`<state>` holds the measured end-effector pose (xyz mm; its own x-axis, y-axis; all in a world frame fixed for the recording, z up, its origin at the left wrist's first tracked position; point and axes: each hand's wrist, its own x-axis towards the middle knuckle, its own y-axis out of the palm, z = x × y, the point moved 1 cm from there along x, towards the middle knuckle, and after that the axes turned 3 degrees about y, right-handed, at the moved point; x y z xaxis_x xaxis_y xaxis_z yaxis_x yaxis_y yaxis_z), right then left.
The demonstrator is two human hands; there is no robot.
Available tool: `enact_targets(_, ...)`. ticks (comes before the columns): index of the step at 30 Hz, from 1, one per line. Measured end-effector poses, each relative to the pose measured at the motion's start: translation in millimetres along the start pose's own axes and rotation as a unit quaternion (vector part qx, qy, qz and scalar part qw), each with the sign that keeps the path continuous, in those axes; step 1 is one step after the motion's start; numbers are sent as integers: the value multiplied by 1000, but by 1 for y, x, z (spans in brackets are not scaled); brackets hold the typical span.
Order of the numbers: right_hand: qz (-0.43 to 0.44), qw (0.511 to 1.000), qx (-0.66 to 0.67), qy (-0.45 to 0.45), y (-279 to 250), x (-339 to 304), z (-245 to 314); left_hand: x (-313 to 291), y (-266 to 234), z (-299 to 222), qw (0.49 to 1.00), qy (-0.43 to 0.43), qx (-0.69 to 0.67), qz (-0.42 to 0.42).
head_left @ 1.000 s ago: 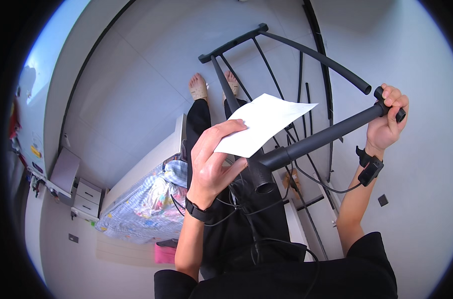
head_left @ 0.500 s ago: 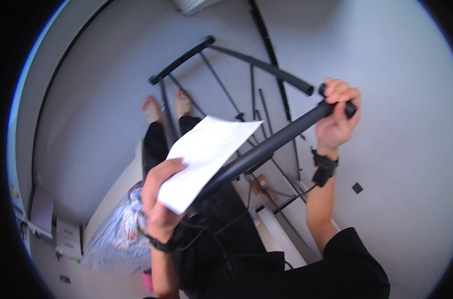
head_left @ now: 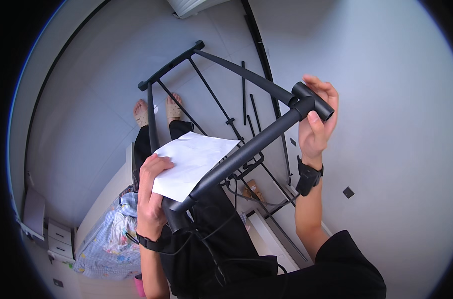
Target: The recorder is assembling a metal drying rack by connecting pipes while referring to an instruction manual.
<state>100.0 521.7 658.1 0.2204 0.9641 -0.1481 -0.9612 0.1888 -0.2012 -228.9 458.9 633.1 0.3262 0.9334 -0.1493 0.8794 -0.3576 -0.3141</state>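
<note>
A thick black metal tube point(head_left: 251, 148) with a short cross-piece at each end slants up to the right between my hands. My right hand point(head_left: 316, 137) has its thumb in front of the upper cross-piece and its fingers behind, holding it. At the lower end, my left hand point(head_left: 150, 204) pinches a creased white paper sheet point(head_left: 190, 162) against the tube; whether its hidden fingers grip the tube too, I cannot see. Beyond stands a black metal frame point(head_left: 172, 65) with thin rods. One frame side tube point(head_left: 246, 74) ends beside the upper cross-piece, seeming to touch it.
On the right rises a pale wall with a dark square socket point(head_left: 348, 192). Loose black rods point(head_left: 244, 94) lie beyond the frame. Patterned bedding point(head_left: 111, 244) is at lower left, a cardboard piece point(head_left: 254, 190) beneath the frame. Cables point(head_left: 206, 241) hang across my lap. My sandalled feet stand near the frame.
The tube's upper end has shifted left and slightly down, closing the gap to the frame's side tube in view. My right fingers have straightened from a tight wrap. The paper remains in my left hand.
</note>
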Motion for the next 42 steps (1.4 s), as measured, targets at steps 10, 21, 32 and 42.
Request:
enact_targets(10, -25, 995, -91, 10, 15, -14, -23, -14, 6, 19, 998, -28, -63, -1)
enact_targets(21, -185, 940, -256, -130, 34, -9, -11, -14, 2, 24, 995, -54, -82, 12)
enact_targets(32, -206, 918, -293, -172, 38, -3, -15, -15, 3, 31, 995, -43, -95, -7)
enact_targets(42, -223, 929, -237, -176, 37, -2, -34, -18, 6, 34, 994, -60, -92, -22)
